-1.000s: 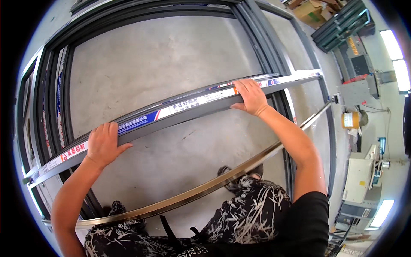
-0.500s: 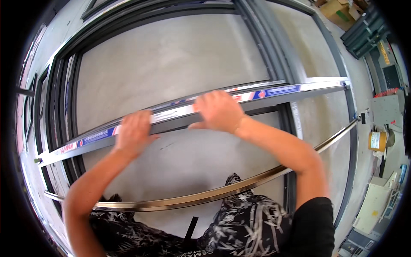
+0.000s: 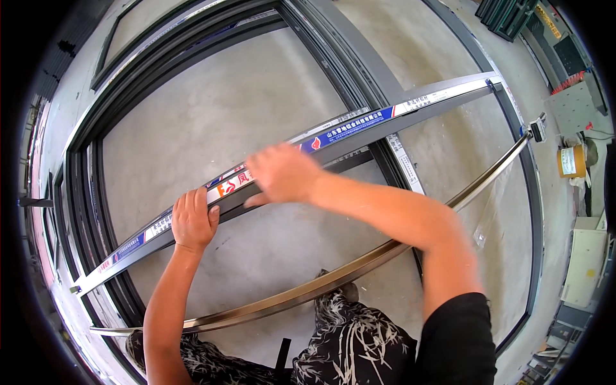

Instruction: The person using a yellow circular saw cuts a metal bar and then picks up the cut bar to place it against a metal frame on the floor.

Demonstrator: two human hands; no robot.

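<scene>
A long grey metal frame rail [image 3: 353, 138], covered on top with white, blue and red printed protective film, slants across the view from lower left to upper right. My left hand [image 3: 192, 221] is closed over it left of the middle, fingers on top and thumb on the near side. Just to the right, my right hand [image 3: 282, 173] bends over the same rail, its fingers curled across the top and thumb below; motion blurs it. Nearer to me, a bronze-coloured metal bar [image 3: 295, 292] crosses in front of my legs, touched by neither hand.
Large dark grey frames [image 3: 327, 61] lie beneath and beyond the rail on the concrete floor [image 3: 218, 109]. A yellow roll or tub [image 3: 571, 160] stands at the right, near a grey machine [image 3: 581, 106]. Green metal pieces [image 3: 507, 16] lie at the top right.
My right hand has slid left along the rail, closer to my left hand. The view has turned, so the rail slopes more steeply. My left hand keeps its hold.
</scene>
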